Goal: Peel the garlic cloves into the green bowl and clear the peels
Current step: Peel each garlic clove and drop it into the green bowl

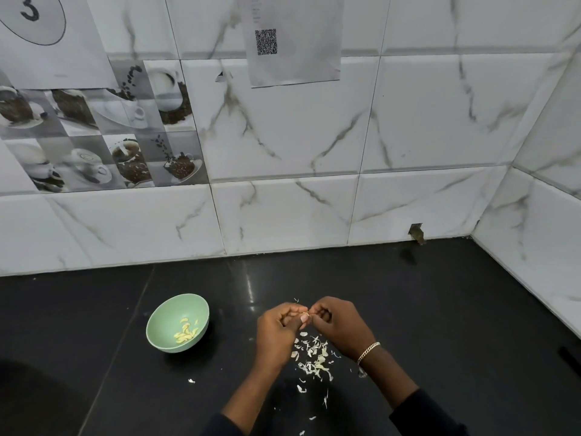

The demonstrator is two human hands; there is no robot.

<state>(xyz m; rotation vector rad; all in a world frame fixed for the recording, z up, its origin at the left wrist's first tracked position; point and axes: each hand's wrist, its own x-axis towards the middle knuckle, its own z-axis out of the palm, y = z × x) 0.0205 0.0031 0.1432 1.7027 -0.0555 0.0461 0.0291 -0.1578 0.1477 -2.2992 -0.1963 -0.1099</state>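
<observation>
My left hand (pixel 278 330) and my right hand (pixel 338 324) meet above the black counter, fingers curled, pinching one small garlic clove (pixel 304 316) between them. Most of the clove is hidden by the fingers. Below the hands lies a scatter of white garlic peels (pixel 314 360) on the counter. The green bowl (pixel 166 341) sits to the left of my left hand and holds several peeled pale yellow cloves (pixel 186 332).
The black counter (pixel 440 309) runs back to a white marble-tiled wall (pixel 283 215) and a side wall at the right. Stray peel bits lie near the front edge (pixel 301 388). A dark object (pixel 570 357) pokes in at the right edge.
</observation>
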